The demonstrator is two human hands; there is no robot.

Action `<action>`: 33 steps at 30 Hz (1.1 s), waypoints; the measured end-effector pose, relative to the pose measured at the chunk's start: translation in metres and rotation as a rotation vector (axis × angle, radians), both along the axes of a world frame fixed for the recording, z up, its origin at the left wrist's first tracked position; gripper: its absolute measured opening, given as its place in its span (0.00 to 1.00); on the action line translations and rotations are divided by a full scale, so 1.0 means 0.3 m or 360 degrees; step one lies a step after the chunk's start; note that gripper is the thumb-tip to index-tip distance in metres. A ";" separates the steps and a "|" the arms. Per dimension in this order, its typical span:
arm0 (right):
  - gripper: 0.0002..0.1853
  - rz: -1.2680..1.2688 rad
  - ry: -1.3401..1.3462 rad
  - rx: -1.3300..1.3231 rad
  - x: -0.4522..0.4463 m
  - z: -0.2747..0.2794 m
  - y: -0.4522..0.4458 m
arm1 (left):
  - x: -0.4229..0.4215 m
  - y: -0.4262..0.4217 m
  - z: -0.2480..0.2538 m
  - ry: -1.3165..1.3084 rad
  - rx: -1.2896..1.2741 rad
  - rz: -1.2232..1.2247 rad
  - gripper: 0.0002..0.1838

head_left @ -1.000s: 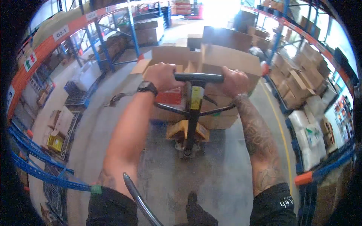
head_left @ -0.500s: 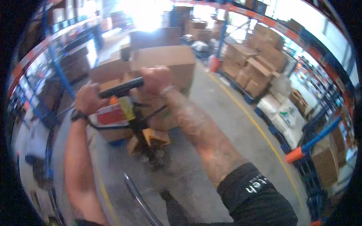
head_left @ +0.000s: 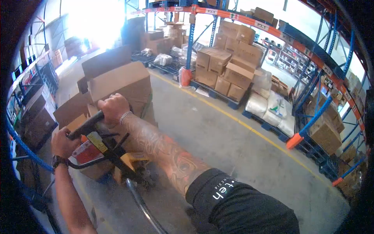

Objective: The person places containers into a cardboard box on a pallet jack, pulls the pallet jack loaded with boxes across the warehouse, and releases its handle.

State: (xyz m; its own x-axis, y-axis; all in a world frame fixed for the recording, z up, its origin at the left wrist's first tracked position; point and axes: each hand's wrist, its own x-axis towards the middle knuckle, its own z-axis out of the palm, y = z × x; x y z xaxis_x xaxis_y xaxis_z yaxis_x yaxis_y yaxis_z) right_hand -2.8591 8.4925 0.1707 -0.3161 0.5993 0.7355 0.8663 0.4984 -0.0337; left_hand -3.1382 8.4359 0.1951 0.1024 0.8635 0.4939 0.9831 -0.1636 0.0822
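Both my hands are wrapped round the dark handle bar (head_left: 86,125) of a pallet jack. My left hand (head_left: 63,144), with a dark wristwatch below it, grips the near left end. My right hand (head_left: 114,108) is closed over the far right end, a bracelet at its wrist. Below the bar sits a red and yellow label panel (head_left: 91,150). The jack's yellow body (head_left: 134,158) shows lower down. Just beyond the handle stands a load of large cardboard boxes (head_left: 120,80), some with raised flaps.
On the right, a blue and orange rack (head_left: 191,43) holds pallets of stacked cartons (head_left: 230,62) and white plastic sacks (head_left: 269,111). A yellow floor line (head_left: 233,121) runs along it. A curved chrome tube (head_left: 142,204) is near my body. More racking (head_left: 27,152) lines the left.
The view has swung right, so the handle, my hands and the boxes now appear further left. More of the right-hand racking shows. Both hands keep hold of the handle.
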 end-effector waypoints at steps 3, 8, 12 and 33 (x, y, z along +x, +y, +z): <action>0.09 0.0029 0.0016 0.0066 -0.043 -0.001 0.241 | -0.058 0.241 -0.008 0.0055 0.0168 -0.0011 0.24; 0.10 0.0132 0.0049 0.0173 -0.117 -0.028 0.620 | -0.135 0.566 -0.023 0.0044 0.0145 0.0038 0.26; 0.14 0.0121 0.0012 0.0096 -0.217 -0.055 0.887 | -0.199 0.804 -0.036 0.0067 0.0086 0.0067 0.25; 0.14 -0.0026 -0.0118 -0.0047 -0.630 0.048 2.521 | -0.591 2.433 0.095 0.0077 -0.0105 0.0139 0.31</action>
